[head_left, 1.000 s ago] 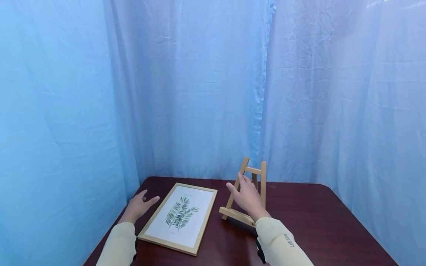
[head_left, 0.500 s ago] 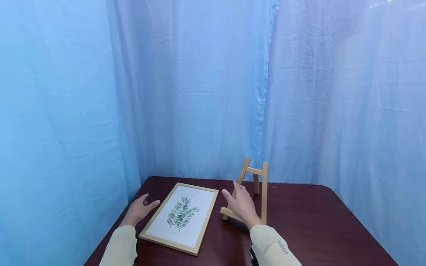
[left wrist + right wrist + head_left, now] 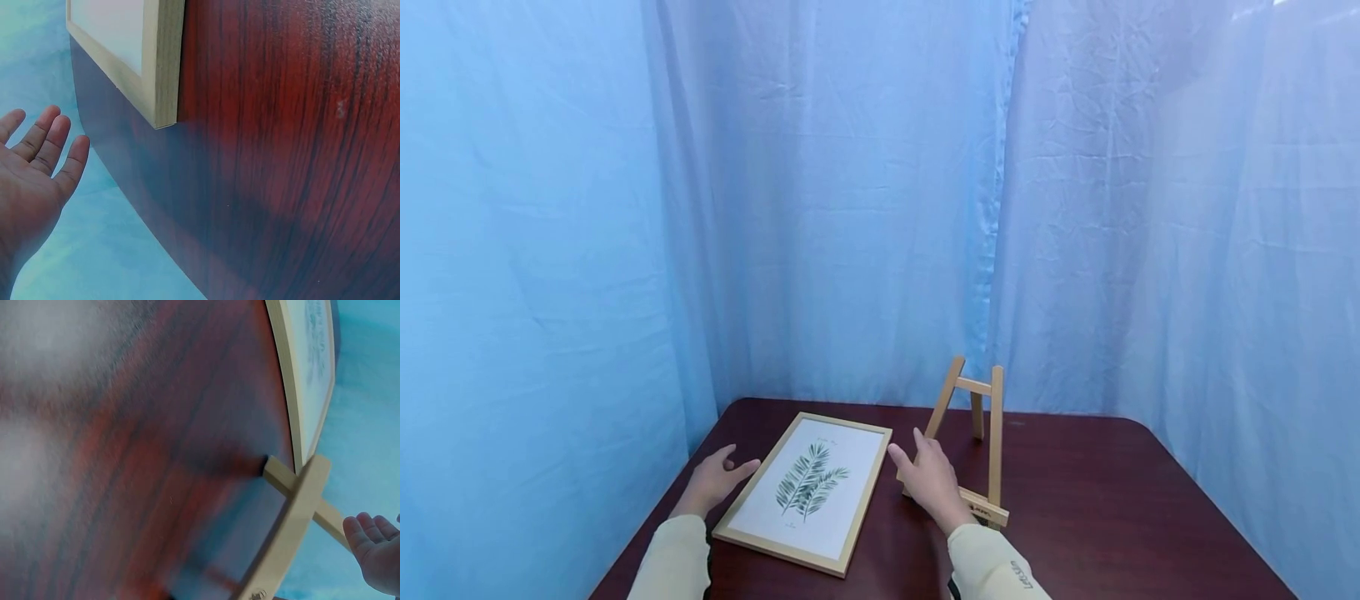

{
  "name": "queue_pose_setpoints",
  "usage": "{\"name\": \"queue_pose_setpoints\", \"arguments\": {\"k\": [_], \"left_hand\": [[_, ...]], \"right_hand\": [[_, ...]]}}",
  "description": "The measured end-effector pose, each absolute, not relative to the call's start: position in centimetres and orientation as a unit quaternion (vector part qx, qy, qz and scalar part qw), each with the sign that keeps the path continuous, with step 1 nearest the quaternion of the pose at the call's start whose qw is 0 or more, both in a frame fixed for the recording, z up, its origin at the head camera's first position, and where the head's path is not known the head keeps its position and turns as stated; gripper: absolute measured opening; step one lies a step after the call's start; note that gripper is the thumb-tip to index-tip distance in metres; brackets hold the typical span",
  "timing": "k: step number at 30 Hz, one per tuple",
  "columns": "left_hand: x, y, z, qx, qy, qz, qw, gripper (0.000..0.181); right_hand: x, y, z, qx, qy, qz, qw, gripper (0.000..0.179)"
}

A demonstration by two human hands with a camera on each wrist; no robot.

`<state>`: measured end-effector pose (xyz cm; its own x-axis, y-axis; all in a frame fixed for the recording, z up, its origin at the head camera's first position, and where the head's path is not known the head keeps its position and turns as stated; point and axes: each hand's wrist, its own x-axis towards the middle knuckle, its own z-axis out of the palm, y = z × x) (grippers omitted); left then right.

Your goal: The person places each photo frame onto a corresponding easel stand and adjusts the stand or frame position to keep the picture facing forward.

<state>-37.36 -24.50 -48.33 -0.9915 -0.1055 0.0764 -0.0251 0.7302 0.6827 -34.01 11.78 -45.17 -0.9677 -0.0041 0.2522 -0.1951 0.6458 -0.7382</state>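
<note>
Lower centre of the head view: right hand point(image 3: 931, 482) spread and relaxed, gripping nothing, just in front of the small wooden easel point(image 3: 976, 440), apparently free of it, though contact with the bottom ledge cannot be ruled out; standing upright unaided on splayed legs, with that ledge seemingly meant as a rest for something propped. Lower left: left hand point(image 3: 712, 482) likewise open with fingers apart, just beside the left edge of the framed leaf print point(image 3: 808, 490), lying flat on the table point(image 3: 1075, 508). Pale, squared, smooth-sanded timber for both easel and frame, glossy dark red wood grain beneath, creased blue curtain point(image 3: 820, 200) draped behind.
</note>
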Motion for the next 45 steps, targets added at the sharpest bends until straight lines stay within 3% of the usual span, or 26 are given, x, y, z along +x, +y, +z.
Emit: {"name": "queue_pose_setpoints", "arguments": {"k": [24, 45], "left_hand": [[-37.7, -24.3, -49.8, 0.03, -0.926, -0.371, 0.063, 0.071], [-38.3, -24.6, -52.2, 0.038, -0.913, -0.402, 0.05, 0.072]], "right_hand": [[-33.3, 8.0, -49.0, 0.037, -0.883, 0.449, 0.133, 0.067], [-32.3, 4.7, -52.3, -0.039, -0.871, 0.477, 0.112, 0.058]]}}
